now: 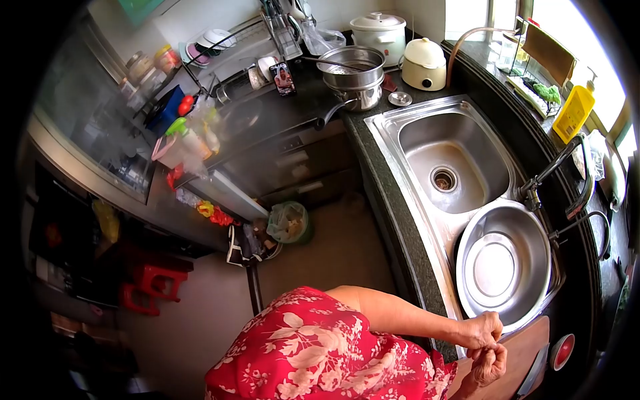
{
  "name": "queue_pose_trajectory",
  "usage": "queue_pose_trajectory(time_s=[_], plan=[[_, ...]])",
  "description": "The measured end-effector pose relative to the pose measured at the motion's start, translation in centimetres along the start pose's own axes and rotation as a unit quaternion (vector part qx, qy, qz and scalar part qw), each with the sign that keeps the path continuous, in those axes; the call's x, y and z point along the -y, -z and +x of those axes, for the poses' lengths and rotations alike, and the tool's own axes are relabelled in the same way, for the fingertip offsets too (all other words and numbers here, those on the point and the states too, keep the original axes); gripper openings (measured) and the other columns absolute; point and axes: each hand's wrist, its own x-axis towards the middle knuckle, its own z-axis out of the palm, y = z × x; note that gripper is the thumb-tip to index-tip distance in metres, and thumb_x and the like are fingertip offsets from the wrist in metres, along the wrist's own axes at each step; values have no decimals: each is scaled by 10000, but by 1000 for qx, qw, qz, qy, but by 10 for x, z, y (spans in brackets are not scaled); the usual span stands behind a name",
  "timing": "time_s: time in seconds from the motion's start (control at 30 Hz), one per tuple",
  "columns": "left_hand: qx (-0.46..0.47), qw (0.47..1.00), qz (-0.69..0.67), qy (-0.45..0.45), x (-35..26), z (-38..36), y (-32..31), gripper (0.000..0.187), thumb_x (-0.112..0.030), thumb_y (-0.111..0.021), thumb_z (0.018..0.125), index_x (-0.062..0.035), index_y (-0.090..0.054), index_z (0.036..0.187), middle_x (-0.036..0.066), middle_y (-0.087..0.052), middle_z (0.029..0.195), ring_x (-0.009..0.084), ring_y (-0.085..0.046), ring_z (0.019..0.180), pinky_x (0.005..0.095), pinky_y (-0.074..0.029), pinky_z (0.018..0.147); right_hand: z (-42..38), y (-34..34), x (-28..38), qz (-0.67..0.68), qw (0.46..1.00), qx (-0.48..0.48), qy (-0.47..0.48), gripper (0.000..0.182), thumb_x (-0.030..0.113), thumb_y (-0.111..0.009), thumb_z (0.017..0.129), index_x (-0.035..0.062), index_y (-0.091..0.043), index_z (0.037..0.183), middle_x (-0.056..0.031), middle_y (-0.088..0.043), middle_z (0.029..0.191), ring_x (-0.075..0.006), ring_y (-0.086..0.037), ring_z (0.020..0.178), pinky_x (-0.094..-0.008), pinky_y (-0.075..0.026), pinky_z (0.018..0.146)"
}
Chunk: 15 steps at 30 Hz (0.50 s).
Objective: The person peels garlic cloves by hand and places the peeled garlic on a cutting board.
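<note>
My left hand (483,331) and my right hand (489,365) meet above the near edge of a wooden cutting board (517,353). The fingers of both are curled and pinched together, fingertips nearly touching. Anything between them is too small or hidden to make out. Just beyond my left hand sits a wide steel basin (505,263), resting over one bowl of the sink. A knife (533,371) lies along the board's far side, beside a small bowl with a red inside (563,351).
The other sink bowl (460,160) has a drain and stands beside the black faucet (533,190). A yellow bottle (573,112) is on the window ledge. Steel pots (353,80) and a cream cooker (423,65) share the corner counter. A lined bin (289,223) stands on the floor.
</note>
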Motion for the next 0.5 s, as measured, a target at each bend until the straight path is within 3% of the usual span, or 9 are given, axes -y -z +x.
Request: queue_pose_trajectory(time_s=[0.07, 0.17, 0.27, 0.4, 0.47, 0.5], plan=[[-11, 1000, -11, -4, -5, -3, 1, 180, -22, -484, 760, 54, -471, 598, 101, -503, 456, 144, -532, 367, 242, -403, 303, 2, -10, 10, 89, 995, 37, -13, 116, 102, -476, 840, 13, -472, 766, 3, -438, 554, -57, -381, 433, -161, -299, 396], [-12, 999, -36, -20, 6, 1, 0, 153, -6, -448, 743, 55, -482, 608, 105, -515, 463, 146, -538, 367, 239, -408, 303, 6, -3, 20, 94, 990, 35, -97, 119, 112, -483, 832, 28, -458, 751, 7, -443, 557, -54, -386, 436, -152, -295, 393], [-39, 997, -70, -19, 1, 0, -2, 106, 50, -429, 683, 58, -475, 588, 132, -520, 466, 177, -552, 370, 255, -419, 291, 8, -4, 23, 101, 988, 12, -120, 114, 103, -485, 829, 34, -453, 744, 9, -451, 564, -52, -399, 439, -144, -286, 391], [-65, 995, -74, -21, 4, 2, -2, 71, 85, -444, 619, 56, -459, 556, 153, -516, 462, 209, -561, 369, 276, -424, 274, 9, -9, 17, 115, 984, -35, -133, 112, 97, -487, 834, 30, -459, 748, 7, -461, 571, -49, -416, 447, -146, -303, 399], [-68, 997, -44, -13, 6, 1, -2, 73, 63, -440, 617, 50, -459, 548, 120, -501, 453, 181, -545, 366, 264, -415, 290, 10, 5, 2, 30, 996, 57, -66, 106, 101, -492, 846, 6, -488, 798, -1, -480, 590, -54, -445, 488, -157, -344, 438], [-69, 997, -15, -7, 7, 0, -2, 79, 40, -435, 615, 45, -459, 540, 87, -486, 444, 152, -528, 363, 251, -407, 305, 8, 7, -2, 31, 996, 57, -67, 106, 101, -492, 846, 6, -488, 798, -1, -480, 590, -54, -445, 488, -157, -344, 438]])
